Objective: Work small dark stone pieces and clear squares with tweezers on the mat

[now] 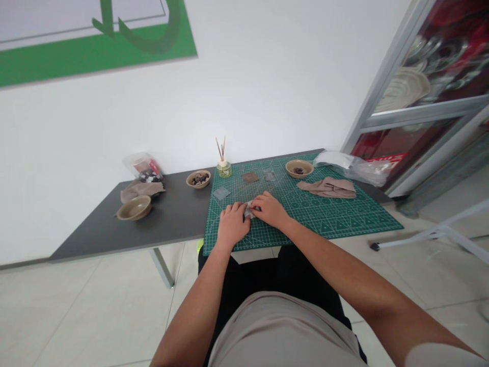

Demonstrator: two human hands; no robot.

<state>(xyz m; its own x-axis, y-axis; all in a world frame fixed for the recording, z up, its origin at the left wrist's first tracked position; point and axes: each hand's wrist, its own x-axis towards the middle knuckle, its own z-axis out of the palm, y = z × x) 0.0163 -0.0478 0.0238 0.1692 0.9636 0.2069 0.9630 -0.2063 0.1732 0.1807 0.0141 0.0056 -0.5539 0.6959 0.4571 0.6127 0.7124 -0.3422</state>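
Both my hands rest on the green cutting mat (344, 216) near its front edge. My left hand (232, 224) and my right hand (269, 209) are closed together on a small grey, shiny packet (250, 209) pinched between their fingertips. Most of the packet is hidden by my fingers. Three small flat squares lie on the mat beyond my hands: a grey one (221, 192), a brown one (250, 177) and a pale one (270, 176).
The dark grey table (168, 219) stands against a white wall. On it are a reed diffuser jar (224, 168), bowls (198, 179) (299, 168) with dark pieces, an empty bowl (134, 208), beige cloths (327, 187) (141, 189), plastic bags (143, 167) (351, 165). A glass cabinet (428, 92) is at right.
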